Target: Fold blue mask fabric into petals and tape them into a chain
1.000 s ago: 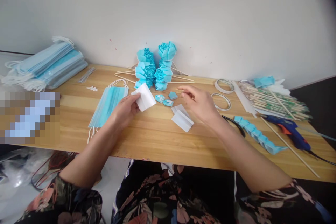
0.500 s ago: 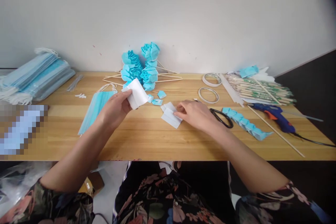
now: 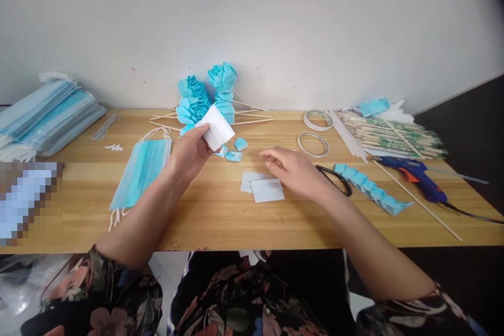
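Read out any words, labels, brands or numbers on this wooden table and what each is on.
Nothing is legible.
Paper-wrapped wooden sticks: green print, too small to read.
Pixelated patch at far left: unreadable.
White folded piece in the left hand: blank.
Blue glue gun: no lettering visible.

Desk (image 3: 220, 215): light wood, smooth, faint sheen, grain visible. Folded white piece (image 3: 216, 128) & flat white pieces (image 3: 268, 191): thin, matt, cloth or paper, can't tell. Blue mask (image 3: 142, 170): pleated matt nonwoven cloth. Glue gun (image 3: 413, 174): blue plastic, semi-gloss. Scissors (image 3: 323, 169): black handles, prob. plastic. Skewer (image 3: 437, 219): bare wood.
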{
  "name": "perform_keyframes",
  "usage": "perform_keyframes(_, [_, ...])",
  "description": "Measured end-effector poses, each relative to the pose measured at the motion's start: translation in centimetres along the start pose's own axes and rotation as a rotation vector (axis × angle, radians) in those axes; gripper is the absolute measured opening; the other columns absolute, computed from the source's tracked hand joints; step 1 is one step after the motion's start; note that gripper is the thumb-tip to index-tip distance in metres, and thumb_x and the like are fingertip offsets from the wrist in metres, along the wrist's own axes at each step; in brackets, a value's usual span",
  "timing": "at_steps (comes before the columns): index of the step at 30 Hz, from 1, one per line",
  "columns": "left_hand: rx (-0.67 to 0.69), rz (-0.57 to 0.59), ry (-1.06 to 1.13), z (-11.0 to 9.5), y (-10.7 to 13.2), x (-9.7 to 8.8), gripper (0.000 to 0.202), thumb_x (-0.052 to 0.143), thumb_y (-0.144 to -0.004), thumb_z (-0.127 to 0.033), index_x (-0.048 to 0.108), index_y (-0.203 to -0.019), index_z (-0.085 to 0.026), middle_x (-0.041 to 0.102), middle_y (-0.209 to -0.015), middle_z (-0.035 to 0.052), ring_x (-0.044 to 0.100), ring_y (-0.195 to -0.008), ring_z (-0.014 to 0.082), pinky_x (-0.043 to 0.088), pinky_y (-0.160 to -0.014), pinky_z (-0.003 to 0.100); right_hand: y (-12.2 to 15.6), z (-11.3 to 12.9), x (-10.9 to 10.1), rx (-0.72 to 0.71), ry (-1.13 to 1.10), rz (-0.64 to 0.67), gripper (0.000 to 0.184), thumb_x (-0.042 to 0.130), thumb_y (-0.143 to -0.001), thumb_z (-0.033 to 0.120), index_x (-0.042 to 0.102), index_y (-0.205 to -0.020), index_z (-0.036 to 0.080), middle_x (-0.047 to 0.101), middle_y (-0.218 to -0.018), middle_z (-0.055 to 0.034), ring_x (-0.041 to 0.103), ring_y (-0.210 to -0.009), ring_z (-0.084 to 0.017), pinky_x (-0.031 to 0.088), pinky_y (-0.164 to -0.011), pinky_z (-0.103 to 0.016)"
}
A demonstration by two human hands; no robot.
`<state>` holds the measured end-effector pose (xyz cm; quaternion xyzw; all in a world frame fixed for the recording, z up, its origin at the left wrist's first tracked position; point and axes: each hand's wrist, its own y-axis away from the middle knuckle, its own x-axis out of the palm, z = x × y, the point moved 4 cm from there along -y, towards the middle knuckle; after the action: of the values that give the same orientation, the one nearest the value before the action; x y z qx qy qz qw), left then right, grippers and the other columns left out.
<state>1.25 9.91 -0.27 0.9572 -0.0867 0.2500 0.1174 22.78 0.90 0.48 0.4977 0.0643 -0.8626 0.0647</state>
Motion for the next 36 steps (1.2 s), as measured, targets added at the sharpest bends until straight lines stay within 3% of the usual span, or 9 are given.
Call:
perform_keyframes(5, [0.031, -0.048, 0.038, -0.6, 0.3, -1.3, 0.011, 0.057, -0.087, -0.019, 0.063, -0.095, -0.013, 0.071, -0.081, 0.0048, 0.065, -0.067, 0.0145, 0.051, -0.055, 0.024, -2.8, 2.2, 2.7, -0.104, 0.115, 0.062, 0.026, 0.052, -0.091, 0.011, 0.071, -0.106, 0.02, 0.072, -0.118, -0.007, 0.065, -0.109, -0.025, 0.05, -0.092, -0.039])
perform_keyframes(12, [0.055, -0.068, 0.083, -1.6, 0.4, -1.2, 0.011, 0.052, -0.09, -0.016, 0.062, -0.09, -0.012, 0.068, -0.075, 0.0031, 0.061, -0.06, 0.0124, 0.049, -0.051, 0.024, -2.9, 5.2, 4.4, -0.274, 0.007, 0.102, 0.034, 0.048, -0.093, 0.011, 0.07, -0.116, 0.023, 0.072, -0.123, -0.0052, 0.065, -0.114, -0.023, 0.052, -0.094, -0.039])
perform_keyframes(17, [0.064, -0.063, 0.078, -1.4, 0.3, -1.4, 0.01, 0.057, -0.087, -0.018, 0.061, -0.093, -0.012, 0.068, -0.076, 0.0035, 0.061, -0.059, 0.0122, 0.05, -0.052, 0.024, -4.0, 2.5, 2.3, -0.023, -0.009, -0.047, 0.034, 0.047, -0.091, 0.011, 0.071, -0.111, 0.024, 0.077, -0.109, -0.0034, 0.072, -0.098, -0.023, 0.054, -0.086, -0.039])
perform_keyframes(20, [0.056, -0.069, 0.079, -1.3, 0.3, -1.5, 0.01, 0.056, -0.088, -0.019, 0.06, -0.094, -0.012, 0.068, -0.076, 0.0036, 0.06, -0.058, 0.0125, 0.05, -0.051, 0.024, -5.6, 0.7, 1.6, 0.023, 0.053, -0.111, 0.034, 0.046, -0.091, 0.012, 0.07, -0.114, 0.022, 0.075, -0.114, -0.0075, 0.07, -0.105, -0.027, 0.053, -0.091, -0.044])
perform_keyframes(23, [0.047, -0.084, 0.078, -1.4, 0.3, -1.5, 0.01, 0.056, -0.088, -0.019, 0.06, -0.095, -0.013, 0.069, -0.077, 0.0038, 0.059, -0.059, 0.0125, 0.05, -0.053, 0.024, -6.7, 0.0, 2.3, 0.036, 0.067, -0.08, 0.035, 0.046, -0.092, 0.013, 0.069, -0.117, 0.02, 0.072, -0.122, -0.01, 0.067, -0.112, -0.029, 0.051, -0.095, -0.045])
perform_keyframes(29, [0.056, -0.085, 0.044, -1.3, 0.2, -1.6, 0.011, 0.057, -0.087, -0.021, 0.061, -0.095, -0.014, 0.068, -0.081, 0.004, 0.061, -0.065, 0.0139, 0.048, -0.055, 0.024, -5.9, 1.6, 3.9, -0.083, -0.196, -0.006, 0.039, 0.046, -0.094, 0.014, 0.065, -0.126, 0.024, 0.071, -0.127, -0.0039, 0.066, -0.117, -0.022, 0.05, -0.101, -0.04])
perform_keyframes(32, [0.033, -0.035, -0.001, -0.4, 0.4, -1.2, 0.016, 0.062, -0.084, -0.025, 0.063, -0.094, -0.012, 0.069, -0.081, 0.0061, 0.062, -0.065, 0.0151, 0.048, -0.055, 0.025, -5.0, 1.2, 2.9, -0.044, -0.277, -0.115, 0.038, 0.046, -0.095, 0.017, 0.065, -0.127, 0.024, 0.071, -0.125, -0.0054, 0.067, -0.115, -0.022, 0.05, -0.101, -0.042])
perform_keyframes(36, [-0.011, 0.066, -0.139, 1.3, 1.2, -0.2, 0.022, 0.073, -0.077, -0.029, 0.067, -0.089, -0.012, 0.068, -0.076, 0.0057, 0.061, -0.064, 0.0149, 0.047, -0.058, 0.026, -4.1, 0.4, 1.3, 0.011, -0.647, -0.153, 0.043, 0.043, -0.099, 0.045, 0.065, -0.126, 0.02, 0.074, -0.113, -0.0104, 0.069, -0.101, -0.023, 0.058, -0.079, -0.037])
